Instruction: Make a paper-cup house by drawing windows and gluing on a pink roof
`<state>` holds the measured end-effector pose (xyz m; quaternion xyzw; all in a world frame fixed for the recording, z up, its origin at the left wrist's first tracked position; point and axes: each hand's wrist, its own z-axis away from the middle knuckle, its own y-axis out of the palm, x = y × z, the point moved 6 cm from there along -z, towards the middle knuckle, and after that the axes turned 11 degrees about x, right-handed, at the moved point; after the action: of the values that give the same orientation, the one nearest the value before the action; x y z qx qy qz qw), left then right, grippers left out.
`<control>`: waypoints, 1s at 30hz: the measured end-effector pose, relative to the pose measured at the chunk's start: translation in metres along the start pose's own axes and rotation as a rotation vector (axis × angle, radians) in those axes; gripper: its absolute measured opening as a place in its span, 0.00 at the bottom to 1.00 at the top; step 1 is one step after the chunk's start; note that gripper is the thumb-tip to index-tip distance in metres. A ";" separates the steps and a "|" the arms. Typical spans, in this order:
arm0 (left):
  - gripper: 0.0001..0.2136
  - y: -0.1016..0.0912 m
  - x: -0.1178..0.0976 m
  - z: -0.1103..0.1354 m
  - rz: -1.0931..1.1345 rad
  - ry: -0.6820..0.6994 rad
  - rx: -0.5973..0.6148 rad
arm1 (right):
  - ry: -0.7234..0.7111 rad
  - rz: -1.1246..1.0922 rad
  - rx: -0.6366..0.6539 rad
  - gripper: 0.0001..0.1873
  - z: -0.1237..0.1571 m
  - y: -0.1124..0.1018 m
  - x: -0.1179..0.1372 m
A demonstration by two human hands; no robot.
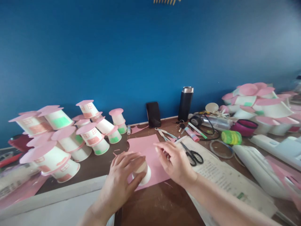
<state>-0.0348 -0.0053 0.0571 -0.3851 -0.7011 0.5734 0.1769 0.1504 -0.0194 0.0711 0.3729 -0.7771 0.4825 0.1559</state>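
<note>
A white paper cup (146, 176) stands upside down on a sheet of pink paper (143, 142). My left hand (125, 172) is wrapped over the cup from the left, its fingers across the base. Just right of the cup, my right hand (173, 159) hovers over the paper with its fingers curled into a pinch; whatever they hold, if anything, is hidden. Black-handled scissors (193, 155) lie beside my right hand on a printed sheet (216, 169). Beyond the pink paper lies a pair of pliers (164, 134) with pale handles.
Stacked decorated cups with pink paper roofs (88, 133) fill the left; another pile (258, 100) rises at the right. A phone (153, 114) and a black bottle (185, 105) stand against the blue wall. Glue stick (192, 134), tape rolls (231, 137) and cables crowd the right.
</note>
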 end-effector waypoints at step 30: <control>0.16 -0.002 -0.003 0.000 0.022 0.006 -0.020 | 0.120 0.819 0.425 0.06 -0.044 -0.053 -0.075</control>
<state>-0.0336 -0.0073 0.0597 -0.3962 -0.7022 0.5670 0.1688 0.2347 0.0376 0.0807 0.0302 -0.7337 0.6737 -0.0826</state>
